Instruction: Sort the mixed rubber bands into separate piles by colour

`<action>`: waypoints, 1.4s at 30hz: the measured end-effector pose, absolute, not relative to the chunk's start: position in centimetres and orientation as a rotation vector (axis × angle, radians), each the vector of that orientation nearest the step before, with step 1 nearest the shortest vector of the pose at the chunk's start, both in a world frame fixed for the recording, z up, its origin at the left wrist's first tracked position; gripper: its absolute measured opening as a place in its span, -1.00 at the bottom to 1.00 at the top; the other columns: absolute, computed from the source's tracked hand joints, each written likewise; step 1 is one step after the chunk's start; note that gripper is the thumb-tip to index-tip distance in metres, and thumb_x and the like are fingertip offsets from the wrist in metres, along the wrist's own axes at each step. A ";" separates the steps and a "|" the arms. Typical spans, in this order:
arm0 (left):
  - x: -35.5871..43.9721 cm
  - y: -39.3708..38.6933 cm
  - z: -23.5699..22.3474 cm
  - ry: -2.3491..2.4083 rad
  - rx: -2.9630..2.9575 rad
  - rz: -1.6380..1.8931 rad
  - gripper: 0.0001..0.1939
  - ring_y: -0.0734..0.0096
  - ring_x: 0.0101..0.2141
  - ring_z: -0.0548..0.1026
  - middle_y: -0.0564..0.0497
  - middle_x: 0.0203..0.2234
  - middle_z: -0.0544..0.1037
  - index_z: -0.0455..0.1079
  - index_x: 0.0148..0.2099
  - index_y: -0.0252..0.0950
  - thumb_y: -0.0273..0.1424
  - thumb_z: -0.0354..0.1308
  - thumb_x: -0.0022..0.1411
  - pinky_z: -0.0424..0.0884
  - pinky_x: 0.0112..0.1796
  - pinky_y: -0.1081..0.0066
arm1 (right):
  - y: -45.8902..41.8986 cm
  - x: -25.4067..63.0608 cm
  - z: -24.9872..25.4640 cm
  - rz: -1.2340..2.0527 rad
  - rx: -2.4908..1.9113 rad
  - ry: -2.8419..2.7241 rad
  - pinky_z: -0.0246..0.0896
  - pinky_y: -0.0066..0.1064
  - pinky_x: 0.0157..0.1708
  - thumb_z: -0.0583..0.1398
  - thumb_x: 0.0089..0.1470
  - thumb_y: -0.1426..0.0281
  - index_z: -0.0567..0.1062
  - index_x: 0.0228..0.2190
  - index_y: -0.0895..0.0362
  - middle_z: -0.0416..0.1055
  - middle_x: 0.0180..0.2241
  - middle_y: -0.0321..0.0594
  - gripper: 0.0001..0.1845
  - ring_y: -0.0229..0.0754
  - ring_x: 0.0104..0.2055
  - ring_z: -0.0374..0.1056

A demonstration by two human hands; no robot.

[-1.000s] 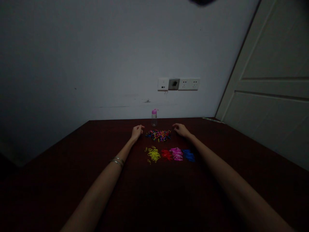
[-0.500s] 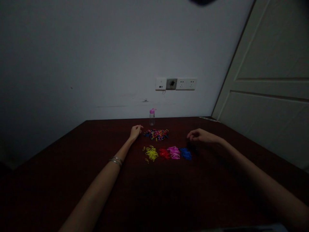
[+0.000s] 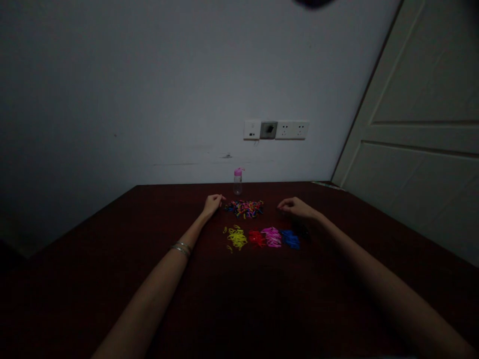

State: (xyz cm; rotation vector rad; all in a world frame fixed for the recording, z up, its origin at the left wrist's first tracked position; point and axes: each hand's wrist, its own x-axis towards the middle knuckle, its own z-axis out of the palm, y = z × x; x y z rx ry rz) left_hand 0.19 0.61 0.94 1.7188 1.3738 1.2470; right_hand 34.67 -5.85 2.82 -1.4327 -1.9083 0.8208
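Observation:
A mixed pile of small coloured rubber bands (image 3: 245, 208) lies on the dark table. Just left of it, my left hand (image 3: 213, 203) rests with its fingers curled in and no band visible in it. My right hand (image 3: 295, 207) hovers to the right of the pile, apart from it, fingertips close together; anything between them is too small to make out. Nearer to me is a row of sorted bands: yellow bands (image 3: 237, 238), red bands (image 3: 256, 238), pink bands (image 3: 272, 237) and blue bands (image 3: 291, 239). Dark bands (image 3: 302, 231) are barely visible by the right wrist.
A clear bottle with a pink lid (image 3: 238, 182) stands behind the mixed pile, near the wall. Sockets and switches (image 3: 276, 129) are on the wall. A pale panelled door (image 3: 419, 129) rises on the right. The reddish-brown table (image 3: 239, 299) extends towards me.
My right hand has moved left, from beside the dark bands towards the mixed pile. My left hand stays at the pile's left side. The view has shifted slightly.

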 end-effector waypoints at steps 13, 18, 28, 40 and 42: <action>0.3 0.0 1.7 1.330 1.613 1.218 -0.69 0.63 -0.75 0.09 0.15 -0.82 0.17 0.37 -0.52 -0.40 -0.26 -0.02 0.03 -0.05 -0.67 0.55 | -3.8 34.3 -0.6 0.719 -1.439 -1.573 0.15 -0.54 -0.54 0.14 -0.14 0.34 0.51 -0.39 0.24 0.46 -0.51 -0.19 -0.73 -0.28 -0.49 0.32; 0.7 -0.9 2.8 1.324 1.725 0.995 -0.70 0.65 -0.78 0.03 0.17 -0.86 0.12 0.32 -0.62 -0.37 -0.23 0.08 -0.04 -0.11 -0.70 0.53 | -4.1 33.7 -0.3 0.739 -1.413 -1.580 0.18 -0.50 -0.48 0.14 -0.15 0.34 0.52 -0.41 0.24 0.47 -0.48 -0.17 -0.74 -0.26 -0.48 0.33; 2.5 -2.2 3.3 1.106 2.097 0.386 -0.80 0.59 -0.71 0.19 0.09 -0.78 0.32 0.43 -0.57 -0.38 -0.32 0.26 -0.26 0.03 -0.66 0.54 | -4.6 33.6 -0.2 0.704 -1.459 -1.603 0.13 -0.53 -0.57 0.13 -0.13 0.30 0.52 -0.38 0.24 0.45 -0.56 -0.22 -0.69 -0.30 -0.55 0.28; 2.7 -2.3 3.2 1.193 2.226 0.426 -0.90 0.56 -0.66 0.24 0.08 -0.73 0.35 0.42 -0.55 -0.38 -0.49 0.08 -0.17 0.11 -0.61 0.55 | -4.3 33.8 -0.5 0.705 -1.445 -1.631 0.16 -0.51 -0.53 0.14 -0.12 0.31 0.51 -0.37 0.24 0.46 -0.52 -0.20 -0.70 -0.26 -0.50 0.32; 2.6 -2.2 3.3 1.184 2.244 0.421 -0.91 0.56 -0.64 0.26 0.08 -0.70 0.38 0.43 -0.55 -0.38 -0.49 0.10 -0.18 0.13 -0.58 0.55 | -4.3 33.8 -0.5 0.704 -1.452 -1.626 0.17 -0.51 -0.52 0.14 -0.12 0.32 0.51 -0.37 0.24 0.47 -0.52 -0.19 -0.71 -0.26 -0.49 0.33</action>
